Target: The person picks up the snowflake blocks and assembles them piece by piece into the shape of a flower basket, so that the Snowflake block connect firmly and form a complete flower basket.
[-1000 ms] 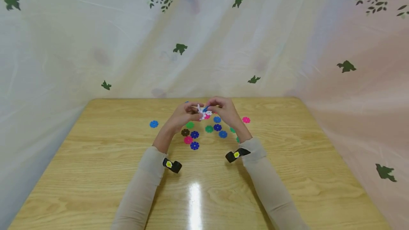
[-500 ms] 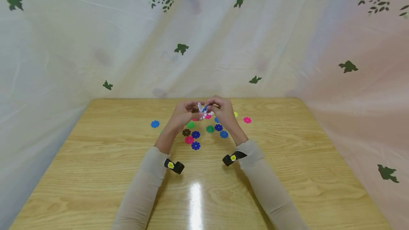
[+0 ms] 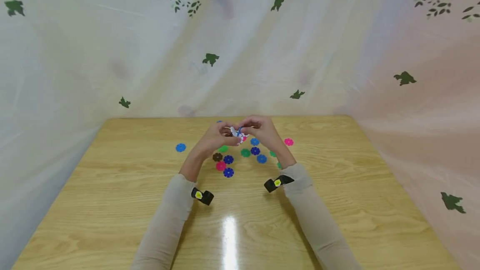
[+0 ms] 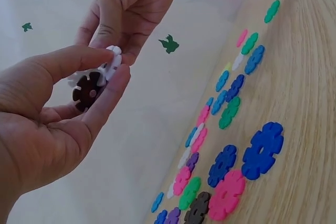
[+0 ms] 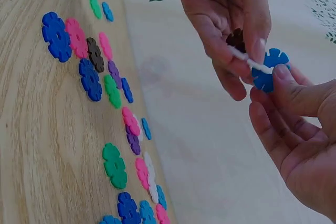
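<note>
Over the far part of the table both hands meet around a small cluster of notched plastic snowflake discs. My left hand [image 3: 213,140] pinches a white snowflake disc [image 4: 113,63] between thumb and fingers. A dark brown snowflake disc [image 4: 87,91] joins the cluster on the palm side of that hand. From the other side my right hand [image 3: 262,131] pinches a blue snowflake disc [image 5: 275,56] by its edge with thumb and fingers. In the right wrist view the blue disc crosses the white one at an angle, right at a notch. Fingers hide parts of the cluster.
Loose snowflake discs lie flat beneath and around the hands, among them a pink one [image 3: 221,166], a dark blue one [image 3: 228,172] and a green one [image 3: 245,153]. One blue disc [image 3: 181,147] lies apart on the left. A printed cloth hangs behind the wooden table [image 3: 112,203].
Both hands stay together in nearly the same place. The white disc, more upright before, now leans further left, and the blue disc between the hands has turned slightly.
</note>
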`<action>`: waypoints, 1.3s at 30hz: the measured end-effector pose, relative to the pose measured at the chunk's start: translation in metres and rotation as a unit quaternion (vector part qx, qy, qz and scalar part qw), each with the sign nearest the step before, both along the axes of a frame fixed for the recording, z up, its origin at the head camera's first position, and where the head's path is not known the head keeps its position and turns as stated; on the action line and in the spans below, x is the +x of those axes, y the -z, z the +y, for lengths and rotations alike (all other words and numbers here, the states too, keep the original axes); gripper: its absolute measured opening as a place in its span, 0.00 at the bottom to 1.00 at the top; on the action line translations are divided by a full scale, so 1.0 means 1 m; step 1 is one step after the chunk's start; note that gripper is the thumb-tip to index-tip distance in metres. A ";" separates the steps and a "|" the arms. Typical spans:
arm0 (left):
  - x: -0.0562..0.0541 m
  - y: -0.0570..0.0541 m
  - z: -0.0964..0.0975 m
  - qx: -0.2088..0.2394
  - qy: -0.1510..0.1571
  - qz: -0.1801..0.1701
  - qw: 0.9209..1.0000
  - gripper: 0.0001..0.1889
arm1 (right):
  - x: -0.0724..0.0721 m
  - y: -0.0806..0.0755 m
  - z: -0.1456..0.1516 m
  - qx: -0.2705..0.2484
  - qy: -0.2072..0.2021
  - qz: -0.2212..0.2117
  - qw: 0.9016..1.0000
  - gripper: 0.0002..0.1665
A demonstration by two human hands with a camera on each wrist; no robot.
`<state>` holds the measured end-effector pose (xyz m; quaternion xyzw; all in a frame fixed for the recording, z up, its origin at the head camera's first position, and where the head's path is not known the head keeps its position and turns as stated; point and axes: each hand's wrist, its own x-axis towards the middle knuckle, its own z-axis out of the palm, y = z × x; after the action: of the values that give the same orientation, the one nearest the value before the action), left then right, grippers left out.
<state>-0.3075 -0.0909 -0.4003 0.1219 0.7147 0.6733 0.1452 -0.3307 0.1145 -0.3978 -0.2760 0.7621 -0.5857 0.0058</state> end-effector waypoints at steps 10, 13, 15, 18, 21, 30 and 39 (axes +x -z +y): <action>-0.003 0.003 -0.002 -0.030 -0.037 -0.004 0.999 0.22 | -0.001 -0.002 0.005 0.049 0.031 0.014 0.998 0.15; -0.004 0.003 -0.004 -0.039 -0.055 0.005 0.998 0.21 | -0.004 -0.001 0.013 0.062 0.025 0.009 0.998 0.14; -0.005 0.003 -0.006 -0.038 -0.064 0.010 0.997 0.20 | -0.006 -0.001 0.020 0.082 0.010 0.011 0.997 0.13; -0.007 0.002 -0.011 -0.034 -0.072 0.016 0.997 0.21 | -0.009 -0.001 0.031 0.134 -0.025 0.019 0.991 0.11; -0.007 -0.001 -0.017 -0.028 -0.074 0.016 0.997 0.22 | -0.011 -0.001 0.042 0.192 -0.060 0.022 0.979 0.09; -0.009 -0.006 -0.026 -0.015 -0.078 0.019 0.997 0.23 | -0.013 0.021 0.065 0.308 -0.095 -0.012 0.947 0.07; -0.008 -0.005 -0.021 0.007 -0.078 0.005 0.997 0.24 | -0.005 0.035 0.066 0.336 -0.097 -0.058 0.935 0.10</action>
<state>-0.3153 -0.1119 -0.3958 0.0707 0.7179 0.6869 0.0877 -0.3357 0.1801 -0.4325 -0.2959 0.8821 -0.3075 0.1994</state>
